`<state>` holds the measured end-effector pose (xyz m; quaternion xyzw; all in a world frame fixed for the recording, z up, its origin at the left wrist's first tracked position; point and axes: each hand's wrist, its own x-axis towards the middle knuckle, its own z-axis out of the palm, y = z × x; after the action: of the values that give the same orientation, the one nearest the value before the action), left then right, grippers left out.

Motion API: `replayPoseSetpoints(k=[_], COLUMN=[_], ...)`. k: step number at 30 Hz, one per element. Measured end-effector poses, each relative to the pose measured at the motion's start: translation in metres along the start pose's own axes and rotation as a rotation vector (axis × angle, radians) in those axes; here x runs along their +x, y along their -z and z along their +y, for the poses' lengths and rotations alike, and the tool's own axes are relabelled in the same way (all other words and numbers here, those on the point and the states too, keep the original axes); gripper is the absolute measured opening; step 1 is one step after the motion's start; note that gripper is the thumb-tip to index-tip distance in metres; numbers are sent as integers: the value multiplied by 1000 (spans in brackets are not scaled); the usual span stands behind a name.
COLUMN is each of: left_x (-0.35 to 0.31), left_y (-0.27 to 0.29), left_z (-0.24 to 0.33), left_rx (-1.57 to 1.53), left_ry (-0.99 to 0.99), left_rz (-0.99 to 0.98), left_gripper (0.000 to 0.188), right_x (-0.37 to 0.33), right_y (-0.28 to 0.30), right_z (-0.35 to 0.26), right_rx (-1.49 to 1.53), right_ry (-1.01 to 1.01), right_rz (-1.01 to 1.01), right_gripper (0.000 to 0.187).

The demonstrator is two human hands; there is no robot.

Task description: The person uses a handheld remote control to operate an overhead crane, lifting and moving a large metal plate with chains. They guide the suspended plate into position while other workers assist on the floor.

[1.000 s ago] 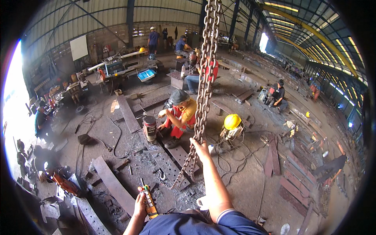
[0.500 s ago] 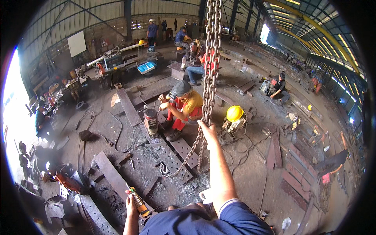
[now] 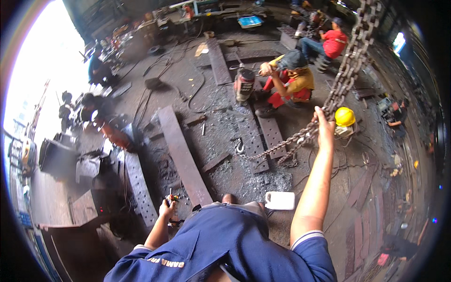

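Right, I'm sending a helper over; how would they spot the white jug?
Start at the wearer's blue shirt along the bottom, then follow the right forearm to the right hand on the chain. Just beyond the shirt and left of that forearm, the white jug is on the floor, handle toward the left. Its boxy white body sets it apart from the brown metal plates.

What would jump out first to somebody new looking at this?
The heavy chain stands out most, slanting down from the upper right to the wearer's right hand. Just right of that hand, a bright yellow hard hat catches the eye, and a white jug shows plainly in the lower middle.
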<state>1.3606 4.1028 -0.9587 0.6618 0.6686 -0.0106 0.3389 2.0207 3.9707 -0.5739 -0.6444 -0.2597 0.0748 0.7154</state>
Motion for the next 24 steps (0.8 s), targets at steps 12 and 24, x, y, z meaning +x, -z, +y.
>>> replayPoseSetpoints(k=[12, 24], left_x=[-27, 7], left_y=[13, -6], left_z=[-16, 39], left_rx=[112, 230], left_ry=[-17, -275], left_rz=[-132, -251], left_gripper=[59, 59], right_x=[-58, -166], right_y=[12, 119], right_z=[-11, -32], right_rx=[147, 160], right_ry=[-27, 28], right_rz=[-94, 33], right_gripper=[13, 12])
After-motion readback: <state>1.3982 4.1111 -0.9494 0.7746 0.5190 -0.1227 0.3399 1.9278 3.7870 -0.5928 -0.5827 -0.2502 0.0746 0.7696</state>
